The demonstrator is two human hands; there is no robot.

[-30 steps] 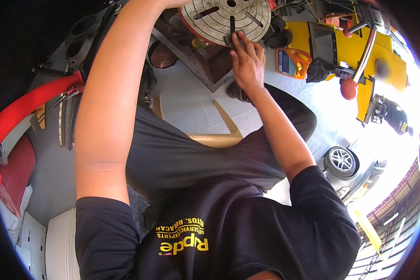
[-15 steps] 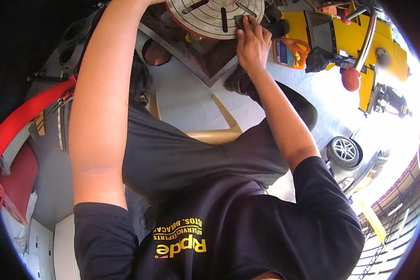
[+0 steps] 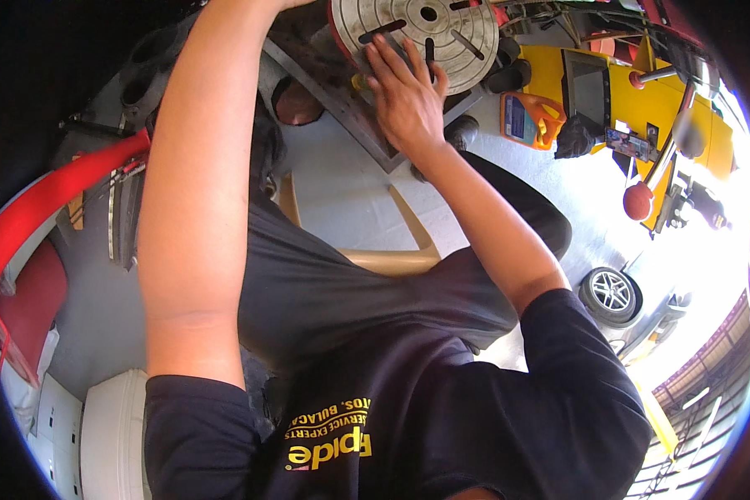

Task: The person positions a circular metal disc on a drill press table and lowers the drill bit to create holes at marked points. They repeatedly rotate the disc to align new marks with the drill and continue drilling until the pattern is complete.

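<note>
Disc: my slotted round metal disc (image 3: pixel 429 33) sits at the top, on a metal frame (image 3: pixel 342 104).
Right hand (image 3: pixel 404 100): fingers (image 3: pixel 383 62) spread flat on its face, steadying it.
Left hand: out of view past the top edge; fingers' state I cannot tell.

Round metal faceplate (image 3: pixel 429 33): pale grey disc, dark radial slots, centre hole, red edge at left rim. Sits at top of view, tilted, upper part cut off by frame. Lower-left face partly covered by hand.
</note>
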